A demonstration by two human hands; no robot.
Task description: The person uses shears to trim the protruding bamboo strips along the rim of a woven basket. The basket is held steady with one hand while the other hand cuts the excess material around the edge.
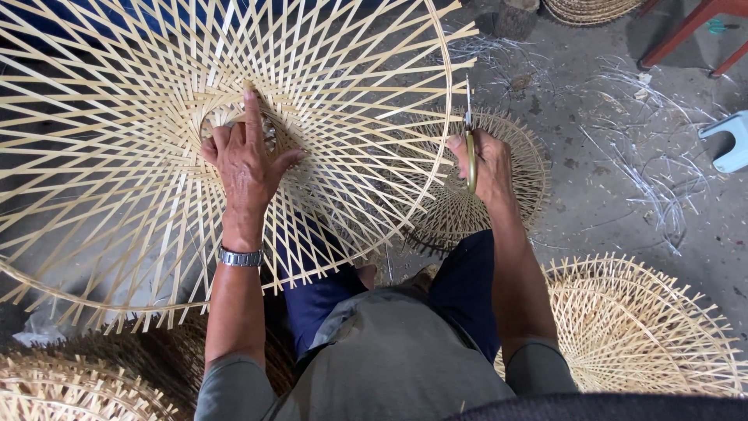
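head view looks straight down on a person seated on the floor, knees in dark blue trousers (467, 288) and a grey-green shirt at the bottom edge. the left hand (248, 160) lies flat on a large round lattice of pale bamboo strips (132, 179), fingers spread, the index finger stretched toward the woven hub at the middle; a metal wristwatch (240, 256) sits on that wrist. the lattice tilts across the person's lap and fills the upper left of the picture, its loose strip ends sticking out past a curved rim hoop.

the right hand (485, 164) is closed in a fist around a pair of scissors (470, 144) with a yellowish handle, the thin blades pointing up just beside the lattice's right edge, close to the projecting strip ends. i cannot tell whether the blades touch a strip.

behind the right hand, partly hidden by it and by the big lattice, lies a smaller woven disc (514, 156) on the grey concrete floor (608, 195). another finished disc (639, 327) rests by the right elbow, and more woven pieces (70, 390) are stacked at the lower left. thin white shavings (662, 187) are scattered over the floor to the right. a red furniture leg (686, 27) and a pale blue plastic object (728, 140) stand at the far right, well apart from the hands.
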